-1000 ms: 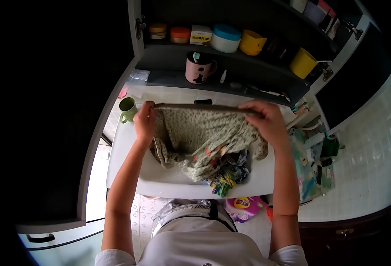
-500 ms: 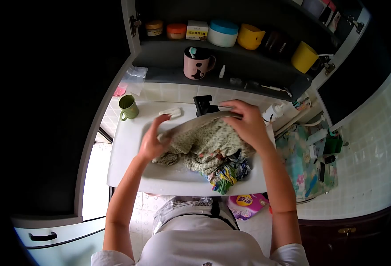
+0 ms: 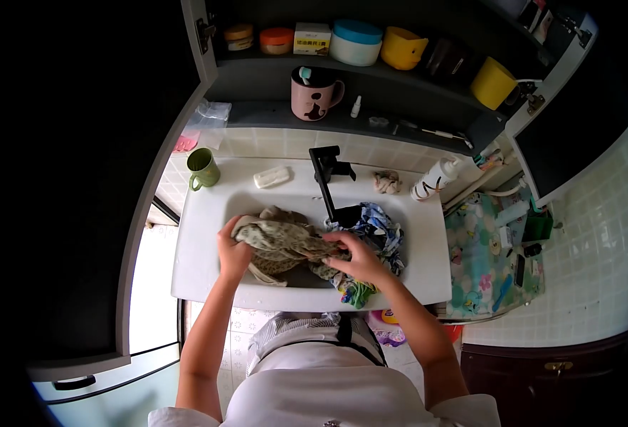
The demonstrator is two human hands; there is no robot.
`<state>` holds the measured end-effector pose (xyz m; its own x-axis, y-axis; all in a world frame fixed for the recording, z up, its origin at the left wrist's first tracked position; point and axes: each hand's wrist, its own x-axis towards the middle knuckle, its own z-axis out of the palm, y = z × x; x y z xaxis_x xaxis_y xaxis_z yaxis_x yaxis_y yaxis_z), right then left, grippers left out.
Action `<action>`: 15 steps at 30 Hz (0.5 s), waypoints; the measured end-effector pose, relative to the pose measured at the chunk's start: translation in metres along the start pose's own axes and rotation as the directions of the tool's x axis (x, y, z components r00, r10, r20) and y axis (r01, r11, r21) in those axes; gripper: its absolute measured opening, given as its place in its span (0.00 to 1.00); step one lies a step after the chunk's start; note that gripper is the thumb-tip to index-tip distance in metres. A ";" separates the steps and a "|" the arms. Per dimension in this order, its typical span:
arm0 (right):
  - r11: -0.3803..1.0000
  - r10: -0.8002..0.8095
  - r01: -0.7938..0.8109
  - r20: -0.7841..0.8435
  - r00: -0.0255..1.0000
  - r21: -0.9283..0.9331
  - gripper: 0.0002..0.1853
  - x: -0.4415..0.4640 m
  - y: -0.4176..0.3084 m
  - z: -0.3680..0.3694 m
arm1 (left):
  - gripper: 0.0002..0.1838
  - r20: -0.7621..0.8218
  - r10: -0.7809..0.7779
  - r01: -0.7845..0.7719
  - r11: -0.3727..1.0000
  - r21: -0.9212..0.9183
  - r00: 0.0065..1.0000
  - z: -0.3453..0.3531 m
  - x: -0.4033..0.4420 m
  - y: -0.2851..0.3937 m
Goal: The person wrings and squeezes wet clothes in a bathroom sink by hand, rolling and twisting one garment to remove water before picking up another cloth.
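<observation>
Head view showed the left hand (image 3: 235,252) closed around the left end of a speckled beige-green cloth (image 3: 282,240), in front of and to the left of the black faucet (image 3: 326,174). Nearly in front of the faucet, the right hand (image 3: 360,257) lay against the cloth's other end, fingers and thumb a little parted; whether they pinched it could not be told. The cloth was bunched and folded between the two hands, above the basin of the white sink (image 3: 189,267). Just right of the faucet's spout, a blue-and-white patterned cloth (image 3: 381,228) lay heaped in the basin, and a green-and-yellow bunch of fabric (image 3: 356,293) lay farther forward, beside the right wrist. On the sink's back ledge, a white bar (image 3: 272,177) sat left of the faucet, with a green mug (image 3: 203,168) beyond it; to the faucet's right were a small crumpled bundle (image 3: 386,182) and a white bottle (image 3: 435,179). Well to the faucet's right spread a flowered mat (image 3: 467,235) bearing a blue brush-like item (image 3: 502,292). Above and behind the faucet, a shelf (image 3: 257,114) held a pink mug (image 3: 310,99) with a toothbrush (image 3: 304,74) inside.
</observation>
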<state>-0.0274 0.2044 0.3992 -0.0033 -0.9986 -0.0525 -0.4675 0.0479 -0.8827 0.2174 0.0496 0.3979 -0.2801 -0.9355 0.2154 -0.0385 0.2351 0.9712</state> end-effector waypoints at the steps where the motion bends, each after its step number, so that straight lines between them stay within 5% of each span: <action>1: 0.958 -0.063 0.044 -0.059 0.996 -0.283 0.41 -0.001 0.035 0.012 | 0.17 -0.041 -0.019 0.018 0.999 -0.035 0.999 -0.004 -0.002 -0.003; 2: 0.837 -0.138 0.063 -0.099 0.985 -0.543 0.47 -0.004 0.058 0.022 | 0.16 -0.042 -0.010 0.008 0.999 -0.046 0.999 -0.007 -0.003 -0.004; 3: 0.638 -0.048 -0.028 -0.076 0.996 -0.770 0.58 -0.005 0.063 0.029 | 0.15 -0.046 0.000 -0.003 0.998 -0.056 0.999 -0.010 -0.004 -0.002; 6: 0.828 0.077 -0.114 -0.090 0.993 -0.549 0.63 0.013 0.087 0.049 | 0.13 -0.015 0.005 -0.006 1.000 -0.013 1.000 -0.016 -0.008 0.020; 10: 0.796 0.157 -0.186 -0.100 0.983 -0.576 0.57 0.052 0.091 0.072 | 0.12 -0.006 -0.011 0.011 0.999 0.037 1.000 -0.027 -0.012 0.023; 11: 0.694 0.059 -0.147 -0.147 0.987 -0.705 0.45 0.057 0.101 0.087 | 0.12 -0.015 -0.016 0.016 1.000 0.007 1.000 -0.028 -0.013 0.028; 14: 0.707 0.063 -0.132 -0.124 0.990 -0.695 0.34 0.072 0.111 0.097 | 0.14 -0.044 -0.031 0.030 0.999 -0.017 0.999 -0.040 -0.013 0.023; 15: 0.670 -0.367 0.059 -0.260 0.893 -0.740 0.23 0.070 0.115 0.098 | 0.14 -0.059 -0.058 0.057 0.998 -0.012 0.997 -0.048 -0.013 0.017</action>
<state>0.0050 0.1419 0.2487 -0.0613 -0.9153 0.3980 -0.9676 -0.0433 -0.2486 0.2666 0.0531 0.4170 -0.2205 -0.9614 0.1645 -0.0430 0.1781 0.9831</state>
